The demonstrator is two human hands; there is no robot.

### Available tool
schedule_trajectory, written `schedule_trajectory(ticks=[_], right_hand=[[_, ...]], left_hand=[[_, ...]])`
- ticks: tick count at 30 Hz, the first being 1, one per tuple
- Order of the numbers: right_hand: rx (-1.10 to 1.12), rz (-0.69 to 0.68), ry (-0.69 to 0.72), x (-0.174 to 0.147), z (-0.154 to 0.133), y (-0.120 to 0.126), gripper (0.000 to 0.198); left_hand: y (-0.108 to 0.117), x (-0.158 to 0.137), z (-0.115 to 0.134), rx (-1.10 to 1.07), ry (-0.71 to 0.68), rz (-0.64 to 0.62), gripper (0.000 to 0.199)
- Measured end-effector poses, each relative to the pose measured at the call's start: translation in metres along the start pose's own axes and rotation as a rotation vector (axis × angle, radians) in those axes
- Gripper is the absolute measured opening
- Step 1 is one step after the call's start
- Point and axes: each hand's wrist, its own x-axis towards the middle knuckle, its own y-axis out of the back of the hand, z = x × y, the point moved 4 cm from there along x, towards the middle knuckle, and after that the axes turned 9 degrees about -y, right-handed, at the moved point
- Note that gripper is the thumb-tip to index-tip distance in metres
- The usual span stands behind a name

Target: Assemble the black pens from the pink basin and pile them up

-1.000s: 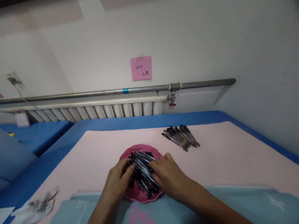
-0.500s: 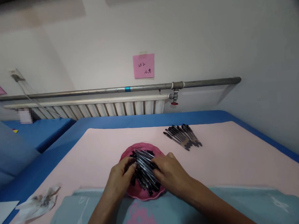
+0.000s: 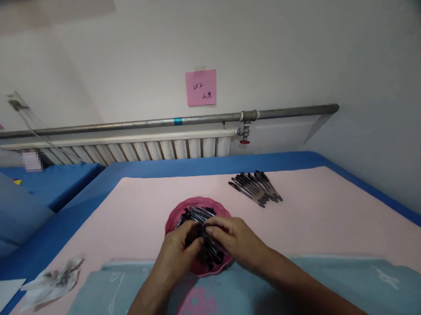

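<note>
A pink scalloped bowl (image 3: pixel 173 215) holds a heap of pens (image 3: pixel 202 213) with clear barrels and black parts. Over it, my left hand (image 3: pixel 182 248) is curled at the left side, thumb and fingers bent around something dark that I cannot make out. From the right, my right hand (image 3: pixel 237 236) pinches the dark end of a pen between thumb and forefinger. The fingertips of both hands nearly meet above the heap and hide part of it. Behind the bowl to the right, several capped black pens (image 3: pixel 256 188) lie fanned out side by side.
A pale pink sheet (image 3: pixel 340 216) covers the blue-edged table (image 3: pixel 211 165). Blue patterned cloth (image 3: pixel 305 284) lies along the near side. Crumpled stained tissue (image 3: pixel 56 280) and a white sheet (image 3: pixel 4 295) are at the left. A radiator (image 3: pixel 167 148) and pipe (image 3: pixel 131 125) run along the wall.
My left hand has moved right, across the heap, and my fingertips have come closer together over the pens. The fanned-out pens lie as before; the view has tilted slightly.
</note>
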Motion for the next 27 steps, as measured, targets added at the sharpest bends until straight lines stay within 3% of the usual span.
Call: schedule_trajectory(ticks=[3, 5, 8, 11, 18, 21, 25, 27], right_hand=[[-0.4, 0.074, 0.078, -0.001, 0.0, 0.003, 0.019], [-0.618, 0.027, 0.109, -0.004, 0.002, -0.002, 0.017], [-0.746, -0.029, 0.143, -0.008, 0.002, -0.009, 0.012], [-0.78, -0.045, 0.123, -0.01, 0.0, -0.013, 0.013], [-0.709, 0.0, 0.069, -0.006, 0.0, -0.008, 0.017], [-0.582, 0.039, 0.068, -0.005, -0.003, -0.005, 0.014], [-0.341, -0.033, 0.078, -0.005, -0.008, -0.007, 0.013], [-0.369, 0.002, 0.092, -0.004, -0.008, -0.005, 0.015]], left_hand=[[0.012, -0.001, 0.001, 0.261, 0.014, 0.033, 0.026], [0.016, -0.001, 0.003, 0.452, 0.0, 0.014, 0.021], [0.015, -0.001, 0.006, 0.65, -0.026, -0.052, 0.019], [0.012, -0.001, 0.005, 0.661, -0.017, -0.07, 0.02], [0.018, -0.001, -0.005, 0.352, 0.084, 0.057, 0.021], [0.014, -0.001, -0.008, 0.081, 0.146, 0.062, 0.022], [0.0, -0.001, -0.009, -0.364, 0.205, 0.052, 0.025], [0.0, -0.001, -0.011, -0.48, 0.248, 0.119, 0.026]])
